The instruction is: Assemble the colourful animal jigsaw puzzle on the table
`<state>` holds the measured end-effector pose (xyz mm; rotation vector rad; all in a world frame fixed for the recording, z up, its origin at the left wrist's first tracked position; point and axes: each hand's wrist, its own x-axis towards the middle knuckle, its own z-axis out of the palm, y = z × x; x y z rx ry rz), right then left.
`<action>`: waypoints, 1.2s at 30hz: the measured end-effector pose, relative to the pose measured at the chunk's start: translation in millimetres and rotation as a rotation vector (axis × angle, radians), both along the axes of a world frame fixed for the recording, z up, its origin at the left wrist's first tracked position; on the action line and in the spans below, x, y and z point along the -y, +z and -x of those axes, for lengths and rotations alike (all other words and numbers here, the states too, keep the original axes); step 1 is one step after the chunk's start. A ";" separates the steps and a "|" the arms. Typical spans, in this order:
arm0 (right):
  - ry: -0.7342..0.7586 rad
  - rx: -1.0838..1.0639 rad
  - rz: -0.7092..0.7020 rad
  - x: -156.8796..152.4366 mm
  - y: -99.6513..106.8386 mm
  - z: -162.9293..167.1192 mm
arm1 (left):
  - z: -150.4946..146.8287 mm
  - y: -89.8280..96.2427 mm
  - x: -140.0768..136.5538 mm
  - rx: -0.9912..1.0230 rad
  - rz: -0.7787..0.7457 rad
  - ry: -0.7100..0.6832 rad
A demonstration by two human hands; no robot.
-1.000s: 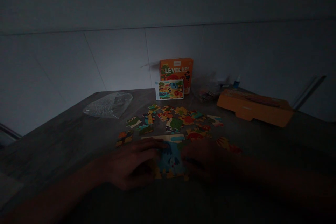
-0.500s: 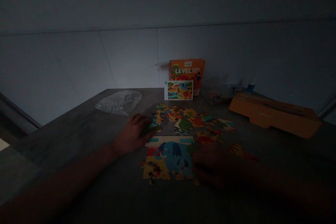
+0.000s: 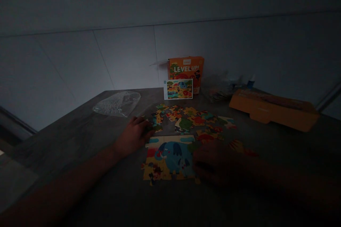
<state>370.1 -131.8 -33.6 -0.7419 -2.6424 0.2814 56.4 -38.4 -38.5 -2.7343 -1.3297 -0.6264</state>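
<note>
A partly joined jigsaw puzzle point(image 3: 173, 156) with a blue elephant and a smaller elephant lies flat before me. My left hand point(image 3: 134, 134) rests on the table by its upper left corner, fingers loosely bent and apart, holding nothing visible. At the puzzle's right edge, my right hand point(image 3: 213, 158) has its fingers curled in deep shadow, next to a green-topped part of the picture. Whatever those fingers pinch is hidden. Loose puzzle pieces point(image 3: 183, 124) are spread just beyond the joined part, with striped and red ones point(image 3: 237, 145) beyond my right hand.
A picture card point(image 3: 178, 89) leans against an orange "LEVEL UP!" box point(image 3: 186, 67) at the back. A clear plastic bag point(image 3: 117, 103) lies at left. On the right are an open orange box part point(image 3: 274, 110), another plastic bag point(image 3: 217, 87) and a small bottle point(image 3: 250, 81).
The view has shifted slightly, so everything sits a little further left and higher. Both hands keep nearly the same places beside the puzzle.
</note>
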 end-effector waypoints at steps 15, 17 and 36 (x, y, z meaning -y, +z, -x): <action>-0.022 0.003 0.030 0.6 -1.9 -3.0 | 41.4 14.8 -19.6 -0.186 0.022 0.168; -0.020 -0.002 0.034 0.4 -2.4 -3.0 | 41.6 6.7 -24.7 -0.171 0.057 0.187; -0.018 0.002 0.033 -1.8 -3.6 -2.1 | 38.9 13.3 -30.5 -0.154 0.143 0.472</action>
